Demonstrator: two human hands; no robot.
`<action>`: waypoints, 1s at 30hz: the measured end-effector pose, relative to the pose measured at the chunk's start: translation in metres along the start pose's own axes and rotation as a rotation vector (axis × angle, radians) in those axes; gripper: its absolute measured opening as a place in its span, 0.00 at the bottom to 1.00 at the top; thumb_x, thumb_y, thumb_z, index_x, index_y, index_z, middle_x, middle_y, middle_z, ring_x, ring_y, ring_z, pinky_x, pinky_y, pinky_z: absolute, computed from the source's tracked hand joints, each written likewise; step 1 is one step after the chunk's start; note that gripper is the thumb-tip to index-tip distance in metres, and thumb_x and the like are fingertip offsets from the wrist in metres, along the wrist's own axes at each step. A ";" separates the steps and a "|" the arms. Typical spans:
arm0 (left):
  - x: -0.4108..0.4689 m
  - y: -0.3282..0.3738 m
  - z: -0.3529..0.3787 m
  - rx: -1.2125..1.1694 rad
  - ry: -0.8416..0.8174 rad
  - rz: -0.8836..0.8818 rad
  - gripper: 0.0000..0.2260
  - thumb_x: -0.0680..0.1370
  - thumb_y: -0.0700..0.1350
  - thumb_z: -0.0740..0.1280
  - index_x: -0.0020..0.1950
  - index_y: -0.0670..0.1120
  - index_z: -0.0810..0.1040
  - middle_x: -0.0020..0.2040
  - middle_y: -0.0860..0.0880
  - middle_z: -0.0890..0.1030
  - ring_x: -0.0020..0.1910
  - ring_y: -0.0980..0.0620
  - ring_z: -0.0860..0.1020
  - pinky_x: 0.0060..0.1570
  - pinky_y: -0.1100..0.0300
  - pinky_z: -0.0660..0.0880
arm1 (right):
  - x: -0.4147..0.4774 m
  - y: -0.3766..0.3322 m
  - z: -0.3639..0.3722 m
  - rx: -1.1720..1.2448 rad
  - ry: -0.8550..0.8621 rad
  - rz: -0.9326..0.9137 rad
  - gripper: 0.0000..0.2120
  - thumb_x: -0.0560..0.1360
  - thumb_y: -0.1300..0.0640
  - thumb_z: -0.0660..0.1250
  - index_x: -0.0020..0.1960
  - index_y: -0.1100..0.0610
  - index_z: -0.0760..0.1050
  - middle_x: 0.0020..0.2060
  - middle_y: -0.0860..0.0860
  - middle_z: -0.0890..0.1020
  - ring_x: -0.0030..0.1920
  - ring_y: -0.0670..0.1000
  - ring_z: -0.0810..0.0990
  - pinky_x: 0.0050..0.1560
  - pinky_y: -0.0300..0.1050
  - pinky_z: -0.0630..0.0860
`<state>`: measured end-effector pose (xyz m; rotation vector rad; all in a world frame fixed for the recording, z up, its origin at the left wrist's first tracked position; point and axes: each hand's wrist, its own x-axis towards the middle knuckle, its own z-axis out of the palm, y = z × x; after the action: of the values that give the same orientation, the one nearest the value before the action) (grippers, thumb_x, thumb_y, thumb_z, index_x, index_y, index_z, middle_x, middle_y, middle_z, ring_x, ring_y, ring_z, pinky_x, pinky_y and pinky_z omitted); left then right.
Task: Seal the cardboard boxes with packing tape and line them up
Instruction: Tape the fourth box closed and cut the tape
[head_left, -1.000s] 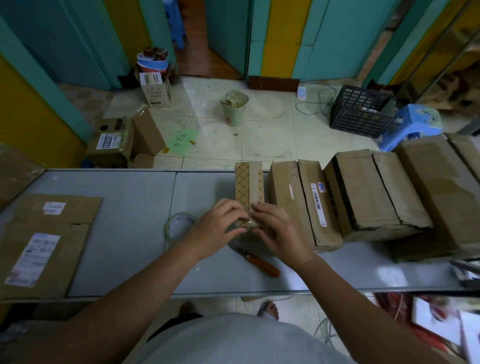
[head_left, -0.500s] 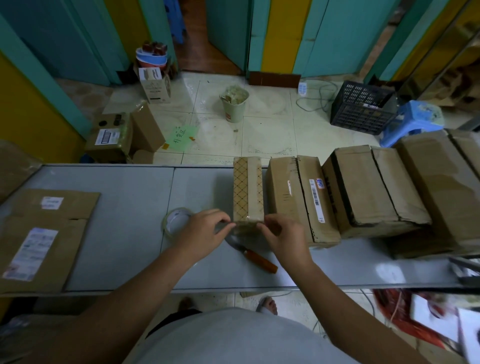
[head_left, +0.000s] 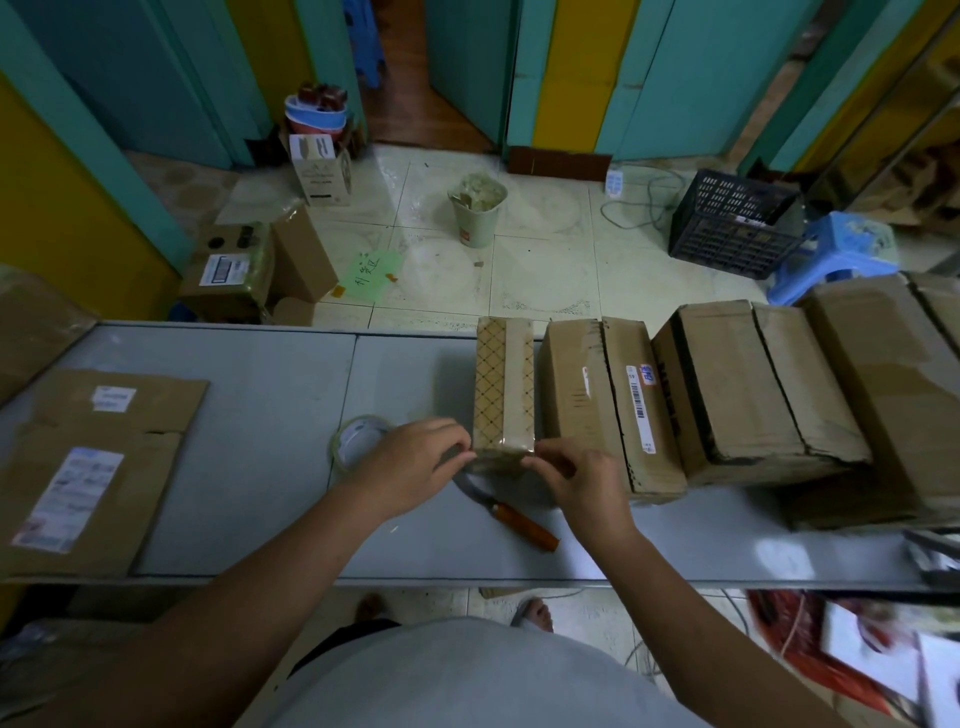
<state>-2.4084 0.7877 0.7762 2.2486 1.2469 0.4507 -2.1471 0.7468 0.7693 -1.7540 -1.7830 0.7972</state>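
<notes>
Two hands meet at the near end of the patterned box (head_left: 504, 387). The left hand (head_left: 415, 467) has curled fingers (head_left: 457, 448), and their tips grip the box's near left corner; its thumb is hidden under the hand. The right hand (head_left: 584, 483) pinches the near right corner between thumb and forefinger, with the other fingers bent behind. Glossy tape (head_left: 506, 442) wraps that end, but its edges are hard to make out.

The box lies on the counter (head_left: 249, 415), pointing away from the person. It is the leftmost in a row of boxes (head_left: 608, 405) and sits just beside the next one. The left hand covers part of the tape roll (head_left: 356, 441), which lies flat just left of the box. A knife (head_left: 522, 525) lies near the hands, its blade partly hidden by them. Flat cardboard (head_left: 93, 457) at the far left and the row's right end are both cut off by the frame.
</notes>
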 end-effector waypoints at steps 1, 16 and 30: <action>-0.001 -0.002 -0.002 -0.006 -0.019 0.012 0.06 0.84 0.51 0.69 0.54 0.50 0.79 0.50 0.55 0.79 0.48 0.55 0.77 0.49 0.57 0.76 | 0.000 0.001 -0.003 0.012 -0.037 -0.017 0.10 0.77 0.47 0.74 0.58 0.46 0.83 0.45 0.33 0.80 0.44 0.32 0.80 0.45 0.25 0.76; 0.005 -0.014 -0.020 0.010 -0.146 0.021 0.03 0.84 0.50 0.67 0.56 0.53 0.80 0.51 0.59 0.78 0.50 0.58 0.77 0.52 0.53 0.78 | 0.013 -0.002 -0.019 -0.156 -0.101 -0.239 0.30 0.74 0.54 0.78 0.73 0.47 0.72 0.67 0.44 0.76 0.63 0.42 0.75 0.63 0.37 0.75; 0.004 -0.010 -0.005 -0.025 -0.071 -0.012 0.05 0.85 0.48 0.66 0.53 0.50 0.81 0.49 0.56 0.79 0.48 0.58 0.77 0.50 0.56 0.78 | 0.022 0.005 -0.012 -0.138 -0.075 -0.366 0.29 0.68 0.58 0.83 0.67 0.54 0.80 0.70 0.48 0.78 0.73 0.50 0.73 0.73 0.58 0.74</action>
<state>-2.4159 0.7964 0.7746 2.2151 1.2120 0.3772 -2.1358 0.7695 0.7733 -1.4281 -2.1701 0.6047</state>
